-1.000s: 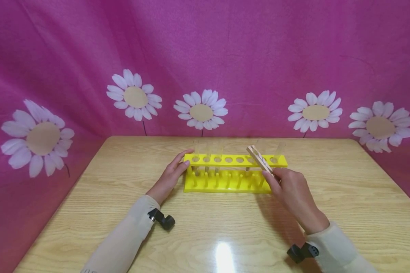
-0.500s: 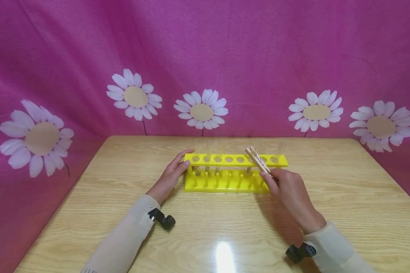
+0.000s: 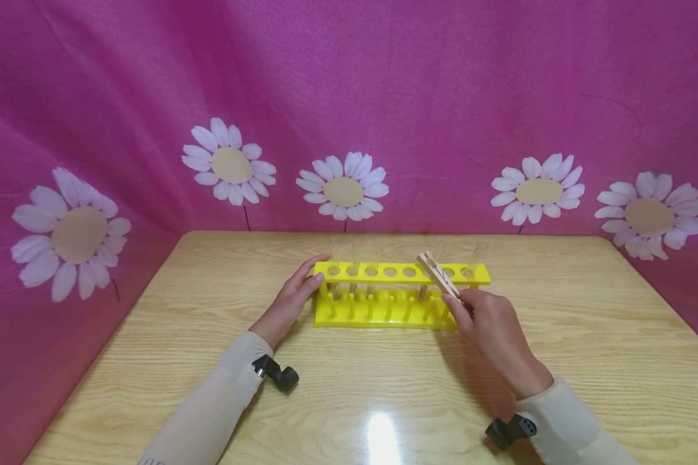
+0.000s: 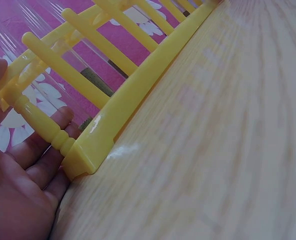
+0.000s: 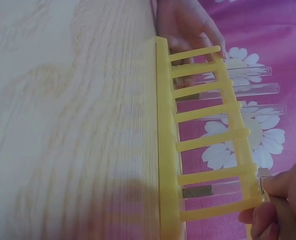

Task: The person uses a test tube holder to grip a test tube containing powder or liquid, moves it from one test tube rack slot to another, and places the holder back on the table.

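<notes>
head view: grips left end of rack [image 3: 321, 314] with left hand [image 3: 282, 310]; pinches clip [image 3: 442, 278] with right hand [image 3: 497, 329], slanted across front of tube [image 3: 423, 292]. compared with a second ago, holds clip slightly further left, with rack unmoved; suggests fine adjustment at tube. cannot confirm any bite of clip on tube.

left wrist view: sets fingers [image 4: 41, 171] behind post [image 4: 42, 124] of rack, upright on table [image 4: 203, 150].

right wrist view: shows tube in rack near right hand, with dark matter [image 5: 198, 191] at base.
</notes>
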A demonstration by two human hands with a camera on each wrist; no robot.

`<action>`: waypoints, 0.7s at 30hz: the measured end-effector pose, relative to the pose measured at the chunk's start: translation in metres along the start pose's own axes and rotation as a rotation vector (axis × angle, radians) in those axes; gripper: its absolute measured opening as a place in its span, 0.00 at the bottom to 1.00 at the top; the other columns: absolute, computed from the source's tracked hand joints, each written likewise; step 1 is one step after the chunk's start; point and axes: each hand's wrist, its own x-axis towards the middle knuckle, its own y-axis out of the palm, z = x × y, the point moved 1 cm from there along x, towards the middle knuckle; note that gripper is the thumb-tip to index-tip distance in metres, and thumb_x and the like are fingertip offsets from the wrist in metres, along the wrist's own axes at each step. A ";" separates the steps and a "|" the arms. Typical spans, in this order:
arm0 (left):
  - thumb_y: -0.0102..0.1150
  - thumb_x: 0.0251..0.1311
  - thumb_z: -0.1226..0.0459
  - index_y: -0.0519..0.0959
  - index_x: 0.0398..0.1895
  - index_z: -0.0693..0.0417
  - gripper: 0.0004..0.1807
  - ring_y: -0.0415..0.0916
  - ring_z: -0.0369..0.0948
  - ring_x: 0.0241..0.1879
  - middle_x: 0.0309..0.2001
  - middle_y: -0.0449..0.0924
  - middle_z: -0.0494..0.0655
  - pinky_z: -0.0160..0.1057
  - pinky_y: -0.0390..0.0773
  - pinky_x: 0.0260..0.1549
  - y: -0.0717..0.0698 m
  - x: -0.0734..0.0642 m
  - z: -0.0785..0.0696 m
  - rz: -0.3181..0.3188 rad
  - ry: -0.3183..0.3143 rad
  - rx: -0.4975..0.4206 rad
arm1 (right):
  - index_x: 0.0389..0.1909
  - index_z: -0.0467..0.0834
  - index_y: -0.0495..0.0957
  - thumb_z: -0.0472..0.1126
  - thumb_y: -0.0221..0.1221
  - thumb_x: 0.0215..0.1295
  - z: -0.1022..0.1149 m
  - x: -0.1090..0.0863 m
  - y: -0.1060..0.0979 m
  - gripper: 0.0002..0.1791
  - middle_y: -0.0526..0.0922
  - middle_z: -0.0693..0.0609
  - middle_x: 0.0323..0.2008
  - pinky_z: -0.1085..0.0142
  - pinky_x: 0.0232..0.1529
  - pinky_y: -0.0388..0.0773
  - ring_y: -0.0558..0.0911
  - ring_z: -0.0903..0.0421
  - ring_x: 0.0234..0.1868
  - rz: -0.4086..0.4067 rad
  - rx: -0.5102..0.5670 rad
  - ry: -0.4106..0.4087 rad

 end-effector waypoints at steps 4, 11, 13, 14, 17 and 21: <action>0.47 0.66 0.40 0.61 0.71 0.30 0.30 0.54 0.40 0.69 0.71 0.55 0.27 0.50 0.51 0.69 0.000 0.000 0.000 0.000 -0.003 -0.001 | 0.28 0.38 0.81 0.42 0.61 0.66 0.001 -0.001 0.000 0.12 0.67 0.53 0.15 0.70 0.16 0.62 0.65 0.56 0.17 -0.019 -0.010 -0.018; 0.46 0.66 0.39 0.60 0.72 0.32 0.32 0.54 0.40 0.70 0.71 0.55 0.28 0.50 0.51 0.70 0.000 0.001 0.000 -0.001 -0.007 0.002 | 0.24 0.39 0.81 0.40 0.61 0.65 -0.001 -0.001 0.000 0.12 0.66 0.54 0.13 0.69 0.17 0.61 0.64 0.57 0.17 -0.055 -0.029 -0.068; 0.46 0.66 0.39 0.60 0.71 0.31 0.31 0.53 0.40 0.70 0.71 0.55 0.28 0.49 0.51 0.70 0.001 0.001 0.000 -0.002 -0.009 0.000 | 0.22 0.39 0.80 0.40 0.61 0.65 -0.001 -0.001 -0.001 0.13 0.65 0.55 0.13 0.69 0.17 0.60 0.64 0.57 0.16 -0.070 -0.034 -0.088; 0.47 0.66 0.40 0.61 0.71 0.30 0.30 0.53 0.40 0.70 0.71 0.55 0.29 0.49 0.51 0.70 0.001 0.001 0.000 -0.003 -0.010 -0.002 | 0.22 0.39 0.80 0.40 0.61 0.65 -0.001 -0.001 -0.001 0.13 0.65 0.55 0.13 0.69 0.17 0.60 0.63 0.57 0.16 -0.077 -0.034 -0.097; 0.47 0.67 0.41 0.62 0.70 0.28 0.28 0.53 0.41 0.70 0.72 0.55 0.30 0.50 0.51 0.70 0.001 0.001 0.000 -0.002 -0.005 -0.007 | 0.20 0.40 0.78 0.39 0.61 0.65 -0.001 0.000 -0.002 0.14 0.63 0.55 0.12 0.69 0.16 0.59 0.63 0.58 0.16 -0.096 -0.034 -0.120; 0.46 0.68 0.42 0.61 0.70 0.30 0.28 0.54 0.41 0.69 0.71 0.55 0.30 0.50 0.52 0.69 0.001 0.000 0.000 -0.006 -0.002 0.002 | 0.21 0.39 0.79 0.40 0.61 0.66 0.000 0.001 -0.004 0.14 0.63 0.55 0.12 0.70 0.16 0.60 0.63 0.58 0.16 -0.110 -0.026 -0.125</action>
